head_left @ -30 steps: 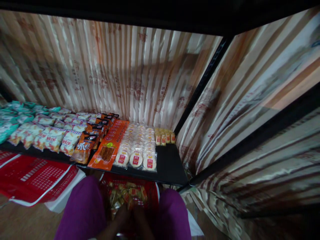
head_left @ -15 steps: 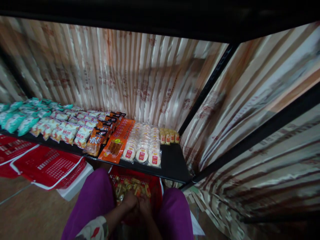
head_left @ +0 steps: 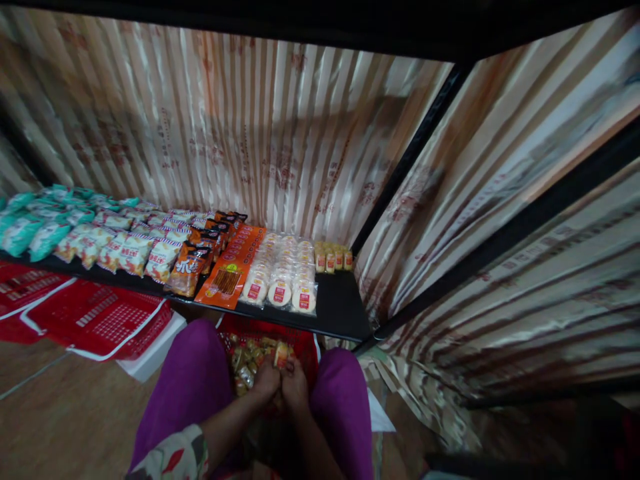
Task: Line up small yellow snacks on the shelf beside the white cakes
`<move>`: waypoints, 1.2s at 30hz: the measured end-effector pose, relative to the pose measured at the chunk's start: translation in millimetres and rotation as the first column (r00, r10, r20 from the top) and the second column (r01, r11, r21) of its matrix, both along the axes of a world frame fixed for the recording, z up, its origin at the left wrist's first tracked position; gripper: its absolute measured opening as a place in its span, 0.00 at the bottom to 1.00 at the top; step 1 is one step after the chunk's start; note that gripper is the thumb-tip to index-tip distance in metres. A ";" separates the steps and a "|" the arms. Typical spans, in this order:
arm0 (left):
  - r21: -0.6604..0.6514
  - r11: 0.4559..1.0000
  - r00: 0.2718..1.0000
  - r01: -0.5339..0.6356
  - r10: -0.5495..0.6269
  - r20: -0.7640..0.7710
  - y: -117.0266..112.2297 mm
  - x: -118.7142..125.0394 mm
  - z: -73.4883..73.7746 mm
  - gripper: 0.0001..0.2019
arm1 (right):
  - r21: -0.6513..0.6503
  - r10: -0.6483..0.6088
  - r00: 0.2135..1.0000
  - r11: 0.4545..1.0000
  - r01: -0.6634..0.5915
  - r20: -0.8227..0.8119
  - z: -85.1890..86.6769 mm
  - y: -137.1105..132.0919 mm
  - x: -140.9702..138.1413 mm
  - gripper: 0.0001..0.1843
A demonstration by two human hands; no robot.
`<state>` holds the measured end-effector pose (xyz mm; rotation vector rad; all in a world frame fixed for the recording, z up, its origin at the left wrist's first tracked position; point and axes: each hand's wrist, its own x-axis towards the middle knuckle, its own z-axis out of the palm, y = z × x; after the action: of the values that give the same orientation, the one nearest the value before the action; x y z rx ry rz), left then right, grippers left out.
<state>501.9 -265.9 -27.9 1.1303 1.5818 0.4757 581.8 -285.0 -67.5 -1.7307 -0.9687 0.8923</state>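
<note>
My left hand and my right hand are close together over a red plastic basket between my knees. Both have their fingers closed around a small yellow snack packet with a red and orange label; my fingertips partly hide it. Many similar gold-wrapped packets lie loose in the basket below. On the shelf's right part, small yellow packets of like look stand in short rows.
The black shelf also carries round white crackers in clear wrap, a flat orange bag, orange-brown bags, white snack bags and teal bags. Another red basket stands at left. A black post rises at the shelf's right.
My hands have come up a little from among the packets, and a yellow packet now shows between my fingers. The view has tilted slightly downward, so the shelf sits higher.
</note>
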 end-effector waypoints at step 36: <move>0.439 0.889 0.990 0.129 -0.094 -0.101 30.1 79.1 78.7 0.11 | 0.279 -0.130 0.990 0.954 0.109 0.060 102.9 14.5 81.2 0.16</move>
<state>581.0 -235.8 50.9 1.5947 1.5015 0.7511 663.0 -270.5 35.4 -1.5759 -0.9774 0.5851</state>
